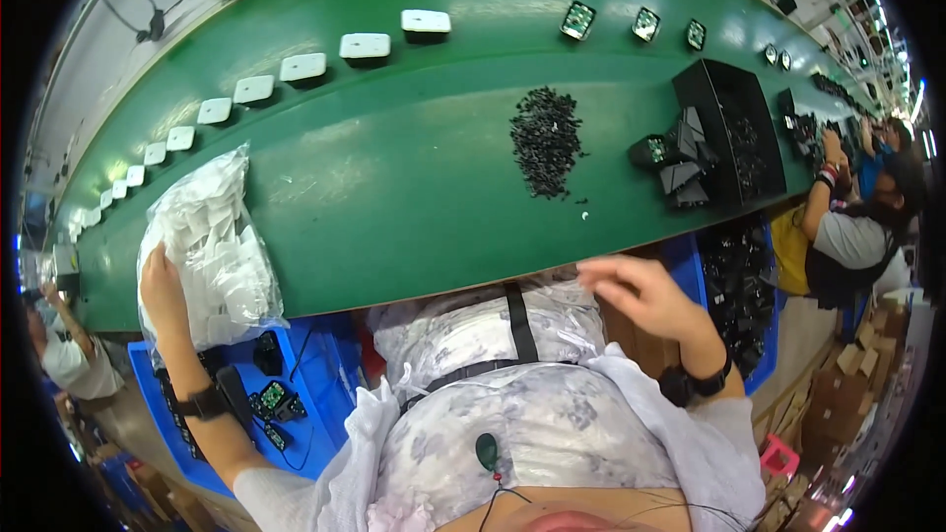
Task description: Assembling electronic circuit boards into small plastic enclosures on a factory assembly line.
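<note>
Fingers (159, 261) of left hand (165, 294) touching clear bag (219, 246), grip unclear, right hand (646, 300) with fingers parted

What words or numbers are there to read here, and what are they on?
None can be read.
Clear plastic bag at the left hand: no readable print.
White-topped case: any marks too small.
Green circuit board: too small.
Cardboard boxes: too blurred.

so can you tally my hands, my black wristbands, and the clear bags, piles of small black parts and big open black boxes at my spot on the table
hands: 2
black wristbands: 2
clear bag of white pieces: 1
pile of small black parts: 1
big open black box: 1
total: 7
</note>
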`<state>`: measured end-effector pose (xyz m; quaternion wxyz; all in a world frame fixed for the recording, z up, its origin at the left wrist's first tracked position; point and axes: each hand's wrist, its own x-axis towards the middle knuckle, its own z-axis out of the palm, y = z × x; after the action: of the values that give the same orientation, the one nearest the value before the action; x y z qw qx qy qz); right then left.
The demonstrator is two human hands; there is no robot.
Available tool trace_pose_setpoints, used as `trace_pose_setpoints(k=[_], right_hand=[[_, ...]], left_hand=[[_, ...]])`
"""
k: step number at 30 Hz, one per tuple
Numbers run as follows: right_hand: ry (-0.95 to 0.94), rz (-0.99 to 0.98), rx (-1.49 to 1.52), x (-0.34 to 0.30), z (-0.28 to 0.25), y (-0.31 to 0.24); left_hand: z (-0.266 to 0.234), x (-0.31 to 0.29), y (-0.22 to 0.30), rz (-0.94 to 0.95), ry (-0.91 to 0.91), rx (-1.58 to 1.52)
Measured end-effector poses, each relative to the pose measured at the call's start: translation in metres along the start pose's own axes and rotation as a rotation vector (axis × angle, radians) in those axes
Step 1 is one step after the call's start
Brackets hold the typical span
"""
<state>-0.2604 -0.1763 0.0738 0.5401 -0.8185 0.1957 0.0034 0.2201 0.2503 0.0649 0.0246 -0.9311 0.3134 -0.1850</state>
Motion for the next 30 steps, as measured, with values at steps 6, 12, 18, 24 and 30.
trace_pose_setpoints(k=[6, 12, 18, 24, 30], right_hand=[[0.497, -0.190, -0.395, 0.083, -0.024, 0.026], [0.632, -0.251, -0.561, 0.140, -0.018, 0.065], [0.588, -0.323, -0.535, 0.152, -0.019, 0.061], [0.606, -0.442, -0.583, 0.157, -0.018, 0.048], [0.580, -0.428, -0.544, 0.163, -0.016, 0.041]], left_hand=[[-0.025, -0.016, 0.156, 0.224, 0.353, -0.392], [-0.001, -0.034, 0.302, 0.428, 0.061, -0.625], [0.000, -0.024, 0.309, 0.275, 0.000, -0.645], [0.005, 0.018, 0.307, 0.226, -0.331, -0.639], [-0.001, 0.041, 0.306, 0.288, -0.476, -0.537]])
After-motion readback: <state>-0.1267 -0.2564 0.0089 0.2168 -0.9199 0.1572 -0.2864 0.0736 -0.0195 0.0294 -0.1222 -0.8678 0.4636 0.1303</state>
